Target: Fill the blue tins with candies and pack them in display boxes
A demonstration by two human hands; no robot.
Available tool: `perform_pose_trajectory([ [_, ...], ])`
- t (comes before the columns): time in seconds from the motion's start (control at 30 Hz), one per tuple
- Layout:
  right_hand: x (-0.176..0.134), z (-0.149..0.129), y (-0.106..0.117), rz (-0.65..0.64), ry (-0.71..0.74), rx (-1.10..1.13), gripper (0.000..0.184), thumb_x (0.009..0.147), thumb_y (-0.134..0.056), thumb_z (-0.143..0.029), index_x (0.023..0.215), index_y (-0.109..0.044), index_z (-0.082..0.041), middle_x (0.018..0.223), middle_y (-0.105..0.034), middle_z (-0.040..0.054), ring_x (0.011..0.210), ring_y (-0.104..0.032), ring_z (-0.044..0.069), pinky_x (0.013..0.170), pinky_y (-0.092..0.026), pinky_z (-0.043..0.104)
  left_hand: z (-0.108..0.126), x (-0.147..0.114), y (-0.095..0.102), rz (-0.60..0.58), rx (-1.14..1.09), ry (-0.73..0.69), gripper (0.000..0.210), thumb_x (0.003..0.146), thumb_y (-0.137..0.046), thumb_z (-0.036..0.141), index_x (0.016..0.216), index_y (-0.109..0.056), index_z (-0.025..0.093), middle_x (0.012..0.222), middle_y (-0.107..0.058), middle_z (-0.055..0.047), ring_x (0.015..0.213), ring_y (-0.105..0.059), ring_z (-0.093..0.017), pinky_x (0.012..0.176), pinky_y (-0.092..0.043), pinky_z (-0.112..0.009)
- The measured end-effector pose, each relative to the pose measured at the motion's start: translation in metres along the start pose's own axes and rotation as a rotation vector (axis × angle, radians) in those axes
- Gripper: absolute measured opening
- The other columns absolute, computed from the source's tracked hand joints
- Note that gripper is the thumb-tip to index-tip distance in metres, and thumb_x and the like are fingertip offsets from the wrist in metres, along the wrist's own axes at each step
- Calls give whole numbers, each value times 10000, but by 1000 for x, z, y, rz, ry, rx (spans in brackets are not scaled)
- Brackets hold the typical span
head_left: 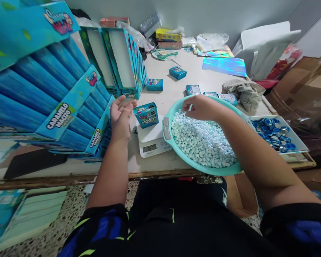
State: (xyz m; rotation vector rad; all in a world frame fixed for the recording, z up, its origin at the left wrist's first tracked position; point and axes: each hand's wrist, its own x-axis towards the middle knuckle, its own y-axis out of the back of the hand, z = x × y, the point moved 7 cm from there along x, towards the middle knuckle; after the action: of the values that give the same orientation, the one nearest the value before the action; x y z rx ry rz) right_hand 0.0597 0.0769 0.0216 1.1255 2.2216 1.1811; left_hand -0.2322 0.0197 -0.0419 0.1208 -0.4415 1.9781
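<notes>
A blue candy box (147, 115) labelled "Caramelo Macizo" stands upright on a white kitchen scale (149, 149) with a lit display. Just left of that box is my left hand (121, 117), palm partly up, fingers loosely apart and holding nothing. My right hand (200, 107) hangs over the turquoise basin (203, 170), its fingers pinched together. Whatever is between those fingertips is too small to make out. Small pale blue and white candies (203, 142) fill the basin, which sits right of the scale.
Tall stacks of blue display cartons (66, 117) crowd the left side. Several small blue boxes (178, 72) lie behind the basin. A white tray (296, 142) of blue-and-silver caps is at right, near a crumpled grey cloth (248, 94). Cardboard boxes (302, 85) stand beyond.
</notes>
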Motion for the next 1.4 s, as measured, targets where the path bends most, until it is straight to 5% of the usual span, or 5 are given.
perform_pose_trajectory([
  [0.47,-7,-14,3,-72,8,-161,165,883,-658,-176,969,-799,-166,864,-731,51,754,-632,164,695,-473,303,2,-3,3,67,-9,58,476,734,-806,567,1056,-654,251,988,-744,-66,1061,-695,-252,801,-531,-326],
  [0.73,5,10,-3,-99,-117,-139,361,996,-686,-375,692,-647,-185,691,-642,39,636,-561,160,593,-369,308,-19,-5,-2,-208,388,152,704,497,-999,353,1118,-727,162,1097,-736,-125,1009,-705,-306,924,-581,-426],
  [0.9,16,25,-26,-13,-401,731,482,1133,-434,-461,795,-615,-169,804,-682,78,721,-667,170,643,-513,255,59,-21,-47,-115,744,-461,430,744,-886,423,1109,-793,218,1086,-725,-86,1036,-674,-294,960,-545,-409],
  [1.03,16,12,-44,-33,-504,1358,531,1140,-295,-541,853,-549,-174,741,-649,62,729,-721,204,675,-606,307,85,-40,-108,-397,1063,-711,516,845,-801,320,1356,-727,327,1184,-707,-89,1086,-660,-317,983,-502,-431],
  [1.4,13,1,-38,-38,-548,1440,492,1157,-286,-453,784,-479,-198,613,-525,-7,508,-576,140,545,-578,256,71,-50,-138,-427,1137,-1262,427,898,-592,92,1204,-809,297,973,-642,-103,1066,-589,-281,1027,-477,-401],
])
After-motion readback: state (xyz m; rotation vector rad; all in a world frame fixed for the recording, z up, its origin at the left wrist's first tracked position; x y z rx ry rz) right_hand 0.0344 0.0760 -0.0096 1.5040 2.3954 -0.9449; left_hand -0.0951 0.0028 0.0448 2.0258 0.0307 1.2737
